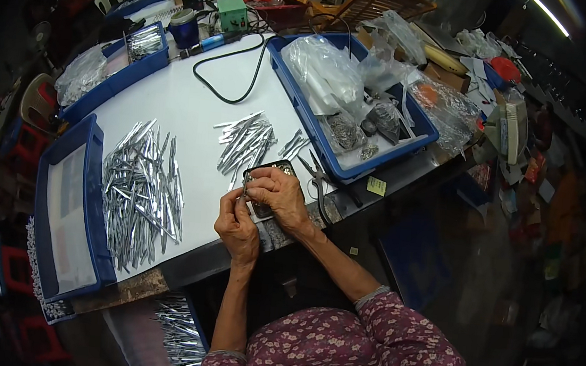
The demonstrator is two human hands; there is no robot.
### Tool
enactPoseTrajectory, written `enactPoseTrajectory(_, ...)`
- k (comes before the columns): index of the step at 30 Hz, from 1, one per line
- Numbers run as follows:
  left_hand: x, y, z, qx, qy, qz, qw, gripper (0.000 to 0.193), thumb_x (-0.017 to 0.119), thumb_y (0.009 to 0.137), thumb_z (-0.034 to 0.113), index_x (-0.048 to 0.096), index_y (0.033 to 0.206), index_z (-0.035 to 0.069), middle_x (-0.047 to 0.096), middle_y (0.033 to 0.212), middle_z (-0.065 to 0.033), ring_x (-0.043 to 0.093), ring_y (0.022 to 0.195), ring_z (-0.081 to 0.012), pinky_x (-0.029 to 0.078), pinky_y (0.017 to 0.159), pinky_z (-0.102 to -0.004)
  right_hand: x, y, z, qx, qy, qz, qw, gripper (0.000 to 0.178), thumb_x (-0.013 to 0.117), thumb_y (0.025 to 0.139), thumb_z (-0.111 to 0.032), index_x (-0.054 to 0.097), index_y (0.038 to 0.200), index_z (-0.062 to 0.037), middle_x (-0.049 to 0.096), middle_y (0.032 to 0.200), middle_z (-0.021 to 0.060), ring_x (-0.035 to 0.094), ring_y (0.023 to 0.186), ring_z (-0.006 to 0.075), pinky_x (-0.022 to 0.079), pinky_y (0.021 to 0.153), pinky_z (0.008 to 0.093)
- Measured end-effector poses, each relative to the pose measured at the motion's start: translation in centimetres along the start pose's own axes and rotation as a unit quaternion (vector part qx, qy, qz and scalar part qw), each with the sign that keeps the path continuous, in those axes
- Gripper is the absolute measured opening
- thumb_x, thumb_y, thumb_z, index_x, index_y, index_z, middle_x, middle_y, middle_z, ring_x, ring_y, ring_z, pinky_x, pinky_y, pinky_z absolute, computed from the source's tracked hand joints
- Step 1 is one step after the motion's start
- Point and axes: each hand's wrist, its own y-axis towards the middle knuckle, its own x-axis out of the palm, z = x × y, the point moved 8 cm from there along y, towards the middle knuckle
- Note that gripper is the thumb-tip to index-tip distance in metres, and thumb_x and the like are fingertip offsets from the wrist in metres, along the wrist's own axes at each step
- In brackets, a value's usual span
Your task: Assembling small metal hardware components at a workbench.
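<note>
My left hand (238, 234) and my right hand (281, 197) meet at the table's near edge, fingertips pinched on a thin silver metal strip (246, 181). Its lower part is hidden by my fingers. Under my right hand lies a small dark tray (286, 167) with small shiny parts in it. Just beyond my hands is a loose pile of silver strips (246, 140), with a smaller bunch (293, 143) beside it. A much larger heap of strips (142, 194) spreads to the left. Right of my right hand rest dark-handled pliers (319, 178).
A blue tray (418, 142) of plastic bags and small parts stands at the right. Another blue tray (97, 235) lies at the left edge. A black cable (249, 88) loops across the far tabletop. Below the table sits a bin of strips (182, 337).
</note>
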Motion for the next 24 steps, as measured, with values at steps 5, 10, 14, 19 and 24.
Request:
enactPoseTrajectory(5,-0.2,0.1,-0.2,-0.020,-0.024,0.013,0.999,0.013,0.045,0.086,-0.001,0.056,0.093,-0.004,0.057,0.071,-0.0062,0.049,0.059,-0.0083,0.039,0.052,-0.0228,0.2,-0.2,0.1,-0.008,-0.042,0.023,0.999,0.019,0.062,0.077,-0.007,0.060,0.087,0.0095,0.060,0.088,0.0117,0.059,0.071,0.0125,0.049,0.061,0.0213)
enactPoseTrajectory(10,-0.1,0.6,-0.4,-0.010,-0.023,0.010,1.000,0.015,0.044,0.086,0.002,0.055,0.093,-0.005,0.057,0.071,-0.0078,0.050,0.059,-0.0096,0.040,0.053,-0.0243,0.4,0.1,0.7,0.016,-0.020,0.039,0.999,0.026,0.060,0.077,-0.011,0.056,0.093,0.0093,0.057,0.071,0.0050,0.053,0.063,0.0079,0.045,0.055,0.0194)
enactPoseTrajectory(14,0.2,0.8,-0.9,-0.045,-0.048,0.007,0.998,0.013,0.045,0.086,0.001,0.056,0.091,-0.005,0.058,0.067,-0.0066,0.052,0.058,-0.0092,0.041,0.051,-0.0232,0.2,0.1,0.8,0.001,-0.004,0.054,0.999,0.024,0.056,0.079,-0.013,0.056,0.091,0.0077,0.055,0.066,0.0020,0.050,0.060,0.0063,0.041,0.053,0.0190)
enactPoseTrajectory(19,0.4,1.0,-1.4,-0.034,-0.076,0.018,0.996,0.011,0.045,0.086,0.001,0.055,0.087,-0.004,0.058,0.064,-0.0062,0.054,0.058,-0.0092,0.043,0.051,-0.0229,0.6,0.0,0.4,-0.007,-0.026,0.067,0.997,0.022,0.053,0.083,-0.011,0.055,0.093,0.0080,0.054,0.069,0.0022,0.049,0.060,0.0066,0.041,0.055,0.0184)
enactPoseTrajectory(24,0.3,0.7,-2.0,-0.068,-0.114,0.009,0.991,0.010,0.047,0.086,0.001,0.055,0.091,-0.004,0.055,0.074,-0.0015,0.048,0.062,-0.0048,0.038,0.053,-0.0174,1.3,-0.4,0.2,-0.035,-0.053,0.060,0.996,0.024,0.055,0.085,-0.012,0.054,0.096,0.0086,0.054,0.069,0.0011,0.048,0.060,0.0051,0.040,0.055,0.0168)
